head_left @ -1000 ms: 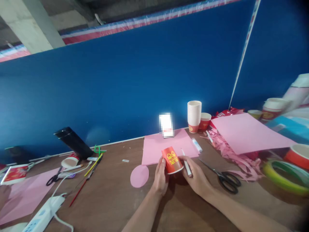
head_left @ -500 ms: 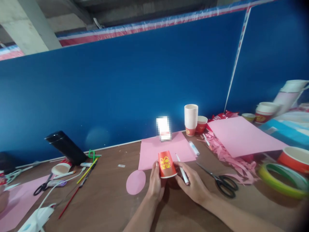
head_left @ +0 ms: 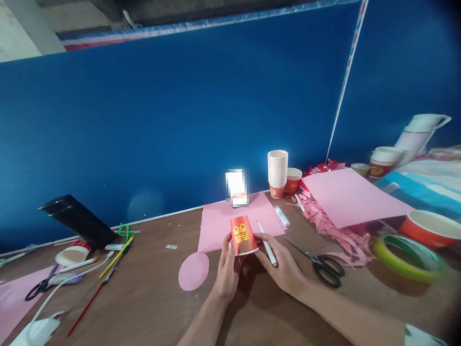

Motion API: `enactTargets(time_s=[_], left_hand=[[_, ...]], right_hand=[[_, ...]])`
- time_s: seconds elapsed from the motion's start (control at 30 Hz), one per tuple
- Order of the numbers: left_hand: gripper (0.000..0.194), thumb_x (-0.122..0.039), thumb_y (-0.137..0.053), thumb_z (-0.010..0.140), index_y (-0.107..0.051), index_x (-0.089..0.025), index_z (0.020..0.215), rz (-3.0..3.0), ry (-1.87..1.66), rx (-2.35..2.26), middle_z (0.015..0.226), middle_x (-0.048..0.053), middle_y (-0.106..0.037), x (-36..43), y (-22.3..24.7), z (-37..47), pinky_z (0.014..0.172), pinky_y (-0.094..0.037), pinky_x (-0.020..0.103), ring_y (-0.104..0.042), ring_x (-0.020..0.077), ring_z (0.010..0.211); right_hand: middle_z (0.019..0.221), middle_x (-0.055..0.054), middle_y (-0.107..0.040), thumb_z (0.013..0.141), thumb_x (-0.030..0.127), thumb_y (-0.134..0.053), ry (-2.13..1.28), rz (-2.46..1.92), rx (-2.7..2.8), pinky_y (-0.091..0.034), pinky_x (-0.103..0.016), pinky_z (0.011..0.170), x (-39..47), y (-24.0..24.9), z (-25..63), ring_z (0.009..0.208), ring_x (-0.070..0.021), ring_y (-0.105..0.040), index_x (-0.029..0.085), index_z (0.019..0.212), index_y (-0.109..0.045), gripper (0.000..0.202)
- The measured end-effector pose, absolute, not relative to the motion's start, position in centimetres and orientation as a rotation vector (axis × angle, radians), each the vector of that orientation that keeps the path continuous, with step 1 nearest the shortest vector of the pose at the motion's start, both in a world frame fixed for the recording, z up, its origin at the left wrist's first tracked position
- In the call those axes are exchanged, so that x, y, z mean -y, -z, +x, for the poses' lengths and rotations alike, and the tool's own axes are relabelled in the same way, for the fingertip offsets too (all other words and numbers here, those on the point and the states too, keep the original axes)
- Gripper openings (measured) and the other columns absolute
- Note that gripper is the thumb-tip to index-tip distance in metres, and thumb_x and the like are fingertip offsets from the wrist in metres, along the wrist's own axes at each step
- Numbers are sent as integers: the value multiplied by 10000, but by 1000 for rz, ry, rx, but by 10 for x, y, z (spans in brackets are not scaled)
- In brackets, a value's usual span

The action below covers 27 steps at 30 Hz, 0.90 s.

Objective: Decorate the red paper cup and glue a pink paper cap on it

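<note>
A red paper cup (head_left: 244, 235) with yellow characters is held upside down, its wide rim toward me. My left hand (head_left: 226, 274) is closed round the cup's left side. On the other side, my right hand (head_left: 283, 266) touches the cup's lower right edge and grips a white marker (head_left: 267, 244), whose thin tip points up and away. Pink sheets (head_left: 216, 225) lie just beyond the cup. To the left of my left hand rests a pink paper circle (head_left: 193, 271).
Black-handled scissors (head_left: 326, 269), green-yellow tape (head_left: 408, 257) and shredded pink paper (head_left: 338, 235) lie on the right. Stacked cups (head_left: 277, 173) stand at the back by a blue partition (head_left: 180, 115). A black bottle (head_left: 81, 221) and brushes (head_left: 104, 283) are on the left.
The view has swung slightly right, so the table items appear shifted left. The cup is turned slightly in my hands; both hands keep their hold.
</note>
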State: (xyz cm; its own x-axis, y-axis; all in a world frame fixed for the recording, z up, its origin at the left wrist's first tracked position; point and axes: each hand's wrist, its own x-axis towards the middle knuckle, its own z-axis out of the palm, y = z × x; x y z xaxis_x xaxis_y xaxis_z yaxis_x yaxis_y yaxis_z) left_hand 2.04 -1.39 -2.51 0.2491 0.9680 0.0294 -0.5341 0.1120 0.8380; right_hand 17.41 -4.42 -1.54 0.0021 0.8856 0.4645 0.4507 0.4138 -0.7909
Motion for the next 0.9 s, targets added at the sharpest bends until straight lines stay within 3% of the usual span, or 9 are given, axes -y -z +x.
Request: enactTargets(time_s=[0.17, 0.33, 0.5, 0.73, 0.9], left_hand=[[655, -410, -667, 755, -404, -255, 1334, 1044, -1190, -705, 1325, 106, -531, 17, 24, 19, 1040, -358, 435, -466, 294, 1238], [749, -427, -725, 685, -420, -215, 1335, 1090, -1198, -832, 1239, 121, -597, 20, 22, 21, 1016, -387, 444, -506, 313, 1195], [687, -395, -707, 714, -441, -203, 1318, 1048, -1159, -817, 1201, 117, -624, 19, 20, 21, 996, -409, 430, -551, 298, 1143], [621, -287, -685, 752, -434, -232, 1318, 944, -1186, -705, 1266, 99, -579, 17, 24, 19, 1041, -358, 405, -500, 275, 1206], [587, -302, -730, 700, -520, -208, 1239, 911, -1176, -706, 1120, 100, -653, 20, 21, 20, 951, -434, 389, -598, 268, 1052]], right_hand=[[1126, -82, -637, 870, 203, -507, -486, -1202, 1610, -505, -314, 889, 44, 13, 176, 1024, -197, -620, 201, 1171, -515, 300], [1143, -84, -624, 858, 173, -511, -424, -1196, 1641, -500, -319, 898, 44, 19, 176, 1029, -194, -612, 208, 1183, -511, 327], [1142, -85, -620, 858, 149, -498, -366, -1164, 1662, -502, -334, 903, 43, 21, 176, 1031, -202, -612, 217, 1190, -509, 338], [1161, -99, -604, 872, 132, -467, -304, -1144, 1698, -493, -379, 921, 45, 15, 176, 1068, -222, -583, 225, 1229, -495, 370], [1181, -93, -590, 869, 123, -465, -322, -1107, 1769, -490, -384, 927, 49, 16, 174, 1086, -220, -565, 241, 1264, -464, 412]])
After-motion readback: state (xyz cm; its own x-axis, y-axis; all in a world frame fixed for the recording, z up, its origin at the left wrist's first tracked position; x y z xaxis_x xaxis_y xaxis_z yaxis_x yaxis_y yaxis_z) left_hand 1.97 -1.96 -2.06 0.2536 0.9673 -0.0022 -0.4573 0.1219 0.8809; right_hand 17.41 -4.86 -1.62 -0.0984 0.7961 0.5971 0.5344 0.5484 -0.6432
